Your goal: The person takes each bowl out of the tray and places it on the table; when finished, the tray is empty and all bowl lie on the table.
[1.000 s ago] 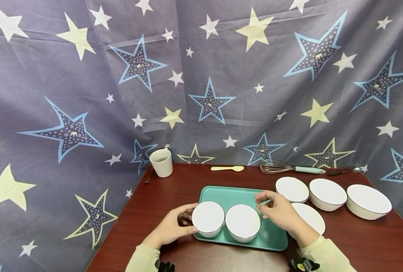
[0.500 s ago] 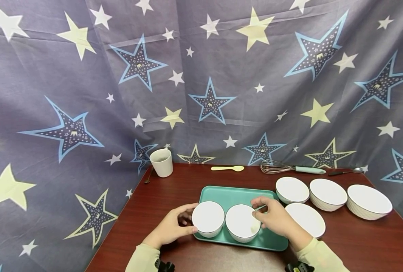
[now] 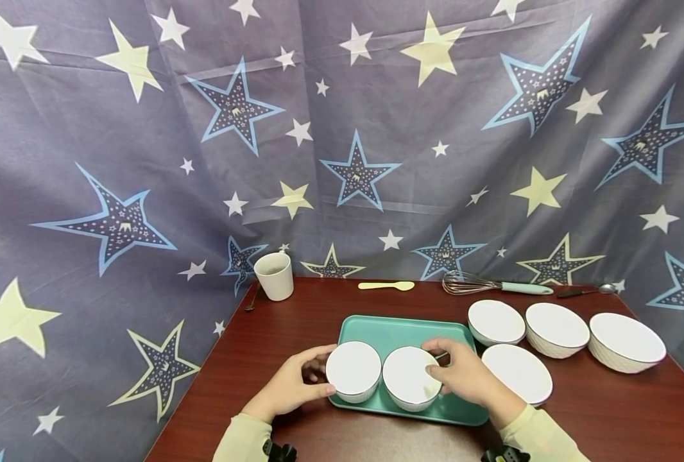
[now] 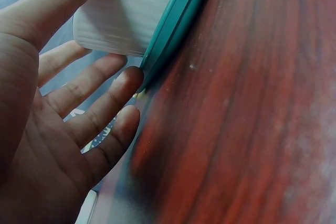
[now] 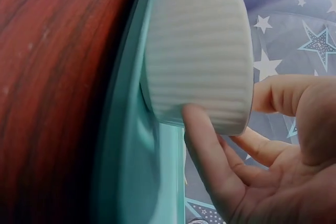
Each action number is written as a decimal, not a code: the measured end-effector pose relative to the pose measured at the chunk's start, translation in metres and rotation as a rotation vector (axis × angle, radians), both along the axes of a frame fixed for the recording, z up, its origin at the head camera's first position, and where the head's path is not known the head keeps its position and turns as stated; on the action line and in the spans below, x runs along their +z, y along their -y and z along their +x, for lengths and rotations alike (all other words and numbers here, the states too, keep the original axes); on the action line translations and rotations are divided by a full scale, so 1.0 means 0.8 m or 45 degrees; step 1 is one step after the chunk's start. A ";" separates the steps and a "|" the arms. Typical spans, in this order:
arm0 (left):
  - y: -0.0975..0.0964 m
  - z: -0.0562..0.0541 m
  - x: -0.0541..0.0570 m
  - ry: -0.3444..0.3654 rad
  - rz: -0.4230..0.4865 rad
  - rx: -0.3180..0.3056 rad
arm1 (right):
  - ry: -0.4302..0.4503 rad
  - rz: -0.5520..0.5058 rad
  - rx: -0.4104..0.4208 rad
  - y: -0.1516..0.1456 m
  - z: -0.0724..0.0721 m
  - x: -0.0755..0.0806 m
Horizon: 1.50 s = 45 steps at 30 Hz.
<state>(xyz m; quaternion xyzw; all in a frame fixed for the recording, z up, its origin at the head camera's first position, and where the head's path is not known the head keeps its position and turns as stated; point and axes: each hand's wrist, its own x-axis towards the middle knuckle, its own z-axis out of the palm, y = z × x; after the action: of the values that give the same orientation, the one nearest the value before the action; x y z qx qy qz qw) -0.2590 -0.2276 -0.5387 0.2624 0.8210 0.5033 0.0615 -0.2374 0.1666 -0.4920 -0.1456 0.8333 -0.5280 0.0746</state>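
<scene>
Two white ribbed bowls stand side by side on a teal tray (image 3: 463, 407). My left hand (image 3: 289, 386) is around the outer side of the left bowl (image 3: 353, 369), thumb at its near side and index finger at its far side. In the left wrist view, other fingertips of that hand (image 4: 79, 114) lie close under the bowl's wall (image 4: 123, 14) by the tray rim. At the right bowl (image 3: 408, 378), my right hand (image 3: 463, 372) has its thumb at the rim and its fingers around the outer wall (image 5: 197, 56). Part of the right bowl's rim is hidden by this hand.
Several more white bowls stand right of the tray, one a shallow oval bowl (image 3: 518, 372) close to my right forearm. At the back lie a yellow spoon (image 3: 385, 286), a whisk (image 3: 495, 285) and a dark-handled spoon (image 3: 586, 291). A white cup (image 3: 275, 277) stands back left.
My right hand has moved left from above the tray's right part and taken hold of the right bowl's edge. My left hand and both bowls look unmoved.
</scene>
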 end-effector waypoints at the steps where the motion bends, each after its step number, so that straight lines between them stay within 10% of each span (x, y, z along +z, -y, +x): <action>1: 0.000 0.000 0.000 0.004 -0.002 0.002 | -0.001 0.001 0.002 0.000 0.000 -0.001; 45: -0.001 0.002 0.004 0.020 -0.012 0.005 | 0.065 -0.085 0.006 0.001 0.001 0.000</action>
<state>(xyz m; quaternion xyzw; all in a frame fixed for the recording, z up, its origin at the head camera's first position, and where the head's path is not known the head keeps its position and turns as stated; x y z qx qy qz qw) -0.2578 -0.2271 -0.5355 0.2565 0.8235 0.5015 0.0682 -0.2365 0.1660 -0.4919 -0.1364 0.8128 -0.5588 0.0922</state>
